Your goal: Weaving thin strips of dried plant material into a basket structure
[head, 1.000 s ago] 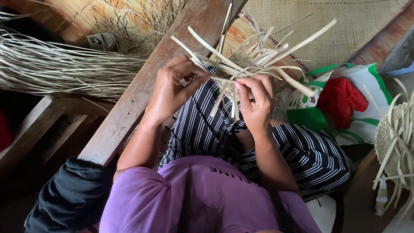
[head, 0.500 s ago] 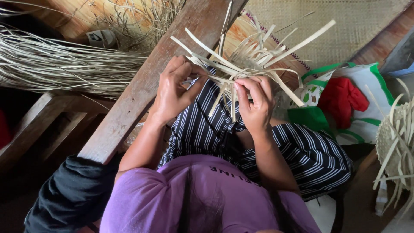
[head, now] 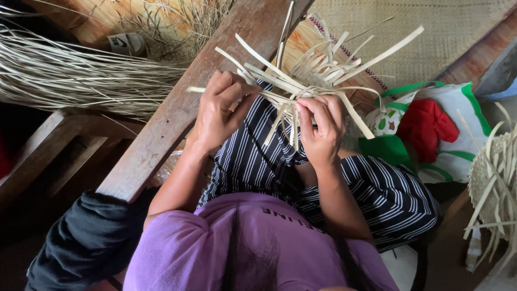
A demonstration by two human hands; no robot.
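Observation:
Both my hands hold a small woven piece of pale flat straw strips [head: 301, 81], with loose strip ends sticking out in all directions. My left hand [head: 221, 110] pinches strips at the piece's left side, thumb and fingers closed on them. My right hand [head: 321, 126] grips the lower middle, fingers curled over strips that hang down. The work is held above my lap, which is covered by a black and white striped cloth [head: 377, 188]. My purple shirt [head: 242, 242] fills the lower foreground.
A brown wooden beam [head: 177, 113] runs diagonally under my left hand. A bundle of long dry straw [head: 70, 81] lies at left. A green and white bag with red cloth [head: 425, 129] sits right. A partly woven straw piece [head: 495, 183] is at the right edge. A woven mat [head: 447, 32] lies behind.
My left hand has shifted slightly along the strips and closed its fingers on them. The woven piece has turned a little. My right hand keeps its grip.

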